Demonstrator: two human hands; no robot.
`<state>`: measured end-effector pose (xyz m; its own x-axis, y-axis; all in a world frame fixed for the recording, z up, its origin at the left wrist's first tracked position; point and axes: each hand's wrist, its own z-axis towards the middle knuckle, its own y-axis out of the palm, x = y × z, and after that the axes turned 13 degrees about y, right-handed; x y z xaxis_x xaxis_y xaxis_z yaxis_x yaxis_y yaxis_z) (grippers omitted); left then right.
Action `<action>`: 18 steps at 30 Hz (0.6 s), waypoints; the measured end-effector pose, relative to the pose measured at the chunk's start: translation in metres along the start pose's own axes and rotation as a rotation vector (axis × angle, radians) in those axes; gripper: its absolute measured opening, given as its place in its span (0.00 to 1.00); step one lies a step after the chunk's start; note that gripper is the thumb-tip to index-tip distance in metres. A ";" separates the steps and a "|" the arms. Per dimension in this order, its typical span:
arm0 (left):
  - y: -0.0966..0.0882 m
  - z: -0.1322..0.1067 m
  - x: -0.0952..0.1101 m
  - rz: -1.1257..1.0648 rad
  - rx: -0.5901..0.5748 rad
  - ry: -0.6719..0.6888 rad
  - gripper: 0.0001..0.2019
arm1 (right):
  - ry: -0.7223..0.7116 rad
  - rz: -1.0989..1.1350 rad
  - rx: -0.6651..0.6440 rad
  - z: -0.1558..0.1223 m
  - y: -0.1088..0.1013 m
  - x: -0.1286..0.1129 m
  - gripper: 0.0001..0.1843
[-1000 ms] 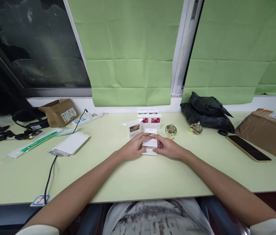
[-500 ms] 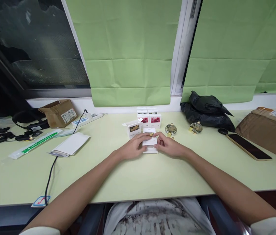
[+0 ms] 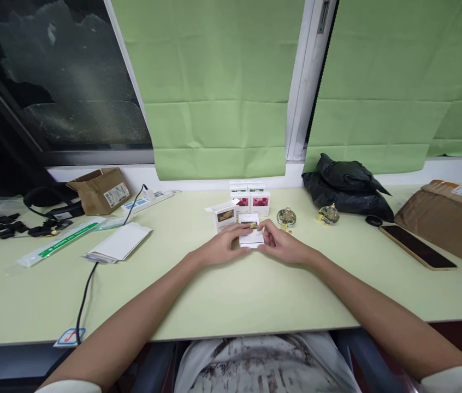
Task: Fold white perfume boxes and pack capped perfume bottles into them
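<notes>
A small white box with a dark and gold picture lies between my hands. My left hand grips its left side, fingers across the top and thumb at the near edge. On the right side, my right hand has curled fingers against the box, its thumb at the near corner. Just behind my left hand stands another white box with its lid flap up. Past them, several white boxes with pink pictures are grouped together. A round gold and glass ornament sits beyond my right hand.
A second round ornament lies by a black plastic bag. On the right are a phone and a brown package. To the left lie flat white cardboard, a black cable, a power strip and an open carton.
The white flap at the near end of the box has folded in, and the box now looks shorter with its picture more exposed. My thumbs have stayed near that edge.
</notes>
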<state>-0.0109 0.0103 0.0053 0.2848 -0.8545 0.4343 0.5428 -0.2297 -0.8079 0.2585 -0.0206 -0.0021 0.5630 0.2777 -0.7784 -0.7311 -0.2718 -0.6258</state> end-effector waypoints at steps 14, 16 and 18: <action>0.000 0.003 -0.004 -0.133 0.037 -0.058 0.26 | -0.158 -0.118 0.088 0.003 0.001 0.000 0.09; 0.000 0.003 -0.004 -0.151 0.038 -0.061 0.27 | -0.176 -0.125 0.078 0.002 0.001 -0.001 0.11; 0.000 0.003 -0.005 -0.166 0.039 -0.059 0.27 | -0.191 -0.139 0.069 0.002 0.001 -0.002 0.12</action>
<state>-0.0101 0.0157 0.0040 0.2340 -0.7771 0.5842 0.6158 -0.3465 -0.7076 0.2560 -0.0197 -0.0011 0.5821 0.4790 -0.6570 -0.6795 -0.1572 -0.7166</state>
